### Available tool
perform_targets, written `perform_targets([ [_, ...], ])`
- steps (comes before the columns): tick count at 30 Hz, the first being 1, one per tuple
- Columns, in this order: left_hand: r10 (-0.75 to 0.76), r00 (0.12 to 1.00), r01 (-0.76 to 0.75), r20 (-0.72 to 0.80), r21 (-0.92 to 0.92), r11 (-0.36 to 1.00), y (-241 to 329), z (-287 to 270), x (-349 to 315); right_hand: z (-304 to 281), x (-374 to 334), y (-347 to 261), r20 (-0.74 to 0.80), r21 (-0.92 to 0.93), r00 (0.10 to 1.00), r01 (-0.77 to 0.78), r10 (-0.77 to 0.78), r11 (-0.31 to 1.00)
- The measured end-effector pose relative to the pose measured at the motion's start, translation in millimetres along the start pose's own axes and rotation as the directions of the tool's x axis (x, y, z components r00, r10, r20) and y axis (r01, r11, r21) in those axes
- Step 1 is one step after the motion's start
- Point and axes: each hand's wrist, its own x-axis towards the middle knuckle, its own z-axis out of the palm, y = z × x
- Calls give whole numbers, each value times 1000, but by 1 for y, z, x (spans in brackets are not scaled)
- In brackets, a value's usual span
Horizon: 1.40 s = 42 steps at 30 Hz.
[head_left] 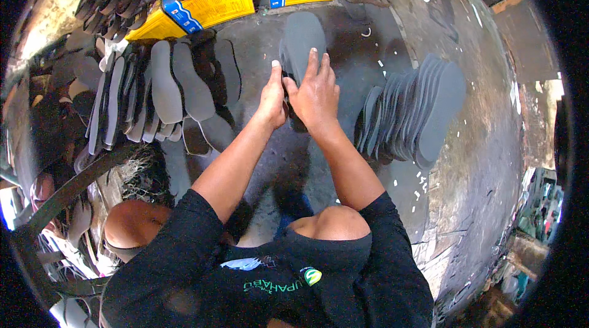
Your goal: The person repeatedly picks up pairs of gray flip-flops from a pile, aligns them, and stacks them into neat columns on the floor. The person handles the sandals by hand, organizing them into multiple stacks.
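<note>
A dark grey shoe sole (303, 32) is held out in front of me, its rounded end pointing away. My left hand (273, 98) grips the sole's left side, thumb up along the edge and the other fingers mostly hidden. Over the sole's near part lies my right hand (317, 96), fingers stretched out flat on its upper face and the thumb near the left edge. Below the hands a darker piece shows; I cannot tell whether it belongs to the same sole.
A leaning row of grey soles (438, 110) stands to the right. More soles (165, 82) are at the left, by a dark curved bar (80, 187). Yellow boxes (215, 3) and piled dark sandals (116, 0) are at the far side. White scraps (419, 187) dot the floor.
</note>
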Motion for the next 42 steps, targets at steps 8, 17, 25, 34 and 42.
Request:
perform_targets([
  [8,-178,982,188,-68,172,967,-50,-53,65,-7,9,36,25,172,996,-85,82,981],
  [17,-151,986,125,65,304,945,-65,-46,99,-19,18,71,138,341,968,-245,209,908],
  [25,65,998,-64,15,476,877,-34,-11,65,-25,17,101,157,384,957,-287,244,878],
  [34,308,945,-22,-109,919,394,13,-41,60,79,-20,166,341,480,799,-602,496,639],
  [42,301,948,-206,106,923,325,-10,-83,87,110,-15,160,288,478,863,-506,416,718],
])
